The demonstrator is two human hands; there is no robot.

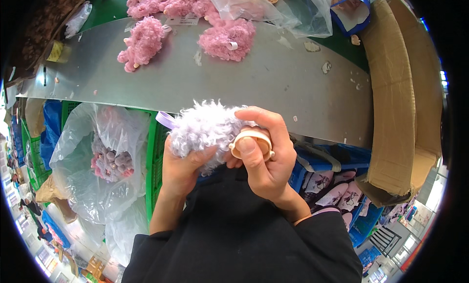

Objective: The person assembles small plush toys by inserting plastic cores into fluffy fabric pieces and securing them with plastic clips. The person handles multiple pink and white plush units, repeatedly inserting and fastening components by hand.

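In front of my chest, my left hand (180, 166) is closed around a fluffy pale-lavender plush piece (202, 129) with a curly pile and a purple ribbon loop (165, 119) at its left end. My right hand (276, 168) grips a small hollow beige plastic piece (264, 138), rounded like a doll's head part, with little knobs on its rim. The right thumb presses into its hollow, and the index finger reaches over to the plush. The plastic piece lies against the plush's right end; whether the two are joined cannot be seen.
On the grey metal table (293, 87) lie pink curly plush pieces (146, 38) and a clear plastic bag (293, 14). A cardboard box (391, 102) borders the right. Left stands a green crate (155, 161) beside a bag of small plush parts (113, 163); blue crates (359, 158) hold printed pink items.
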